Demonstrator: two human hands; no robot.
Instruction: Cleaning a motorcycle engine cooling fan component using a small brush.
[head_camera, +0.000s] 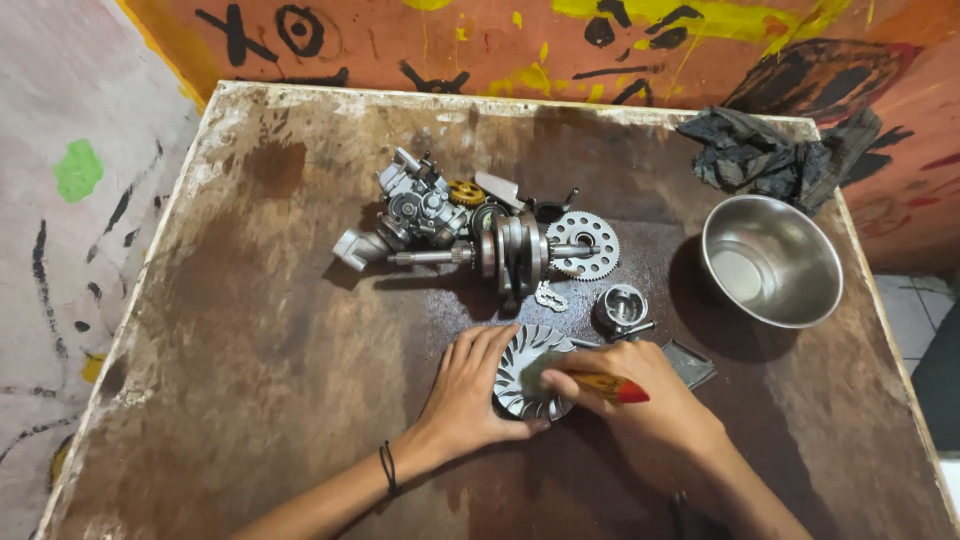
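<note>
Workbench (250, 330); finned disc (528, 360) under fingers (480, 355)

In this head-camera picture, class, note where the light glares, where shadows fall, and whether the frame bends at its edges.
Head view: glare shines inside the steel bowl, which casts a dark shadow on its left; soft shadows lie under the engine parts; the table edges splay outward, showing wide-angle distortion; the left hand, right hand and finned fan wheel look sharp.
</note>
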